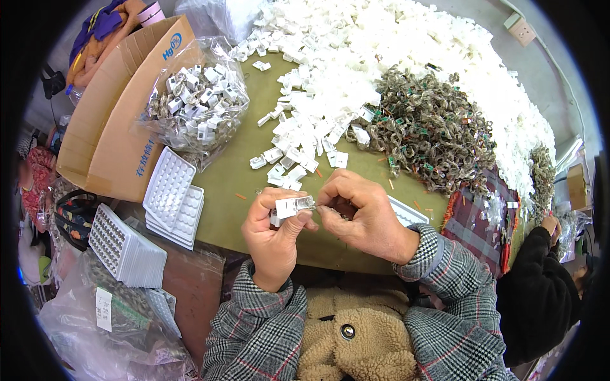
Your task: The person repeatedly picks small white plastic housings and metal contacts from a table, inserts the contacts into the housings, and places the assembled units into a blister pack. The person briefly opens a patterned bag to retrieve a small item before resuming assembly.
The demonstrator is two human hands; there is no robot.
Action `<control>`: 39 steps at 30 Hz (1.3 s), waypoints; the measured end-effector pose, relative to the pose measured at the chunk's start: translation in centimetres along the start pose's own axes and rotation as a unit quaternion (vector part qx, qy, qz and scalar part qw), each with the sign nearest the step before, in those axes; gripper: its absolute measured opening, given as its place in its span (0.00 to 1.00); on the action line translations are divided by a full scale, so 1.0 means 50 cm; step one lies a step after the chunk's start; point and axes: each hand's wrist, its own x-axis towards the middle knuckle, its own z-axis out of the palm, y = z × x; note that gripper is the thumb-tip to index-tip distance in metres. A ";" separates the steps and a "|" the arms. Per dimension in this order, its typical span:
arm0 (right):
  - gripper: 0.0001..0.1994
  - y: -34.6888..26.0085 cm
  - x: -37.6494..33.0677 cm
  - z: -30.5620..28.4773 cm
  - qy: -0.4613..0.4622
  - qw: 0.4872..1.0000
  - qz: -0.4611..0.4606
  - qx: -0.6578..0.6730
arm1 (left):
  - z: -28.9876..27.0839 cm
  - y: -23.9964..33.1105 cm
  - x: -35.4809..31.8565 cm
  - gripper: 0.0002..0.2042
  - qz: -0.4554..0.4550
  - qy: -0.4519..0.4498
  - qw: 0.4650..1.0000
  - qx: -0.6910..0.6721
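Observation:
Over the near edge of the table, my left hand [274, 241] holds a small white plastic housing [288, 207] between thumb and fingers, its clear end facing right. A second white piece shows partly beneath it in the same hand. My right hand [372, 219] is closed close beside that end, pinching a thin dark wire bundle [343, 210] mostly hidden by the fingers. Beyond my hands lie many loose white plastic housings [298, 152]. Coiled grey wires with small green boards [429, 130] are heaped farther right.
On the left stand a cardboard box [121, 120], a clear bag of white housings [200, 101] and white blister trays [168, 190]. More stacked trays [127, 244] sit lower left. A plaid cloth [476, 222] lies right; a co-worker's dark sleeve [534, 273] is beyond it.

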 end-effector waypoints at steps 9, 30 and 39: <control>0.05 -0.001 0.010 -0.013 -0.041 0.941 0.231 0.243 | 0.004 -0.003 -0.007 0.10 -0.039 -0.003 0.994 -0.099; 0.07 0.010 -0.061 -0.094 0.014 0.999 -0.009 -0.027 | 0.057 -0.012 -0.030 0.11 -0.237 -0.016 0.961 -0.145; 0.05 0.067 -0.276 -0.097 0.192 0.948 0.121 -0.223 | 0.049 -0.037 -0.044 0.14 -0.257 -0.001 0.955 -0.145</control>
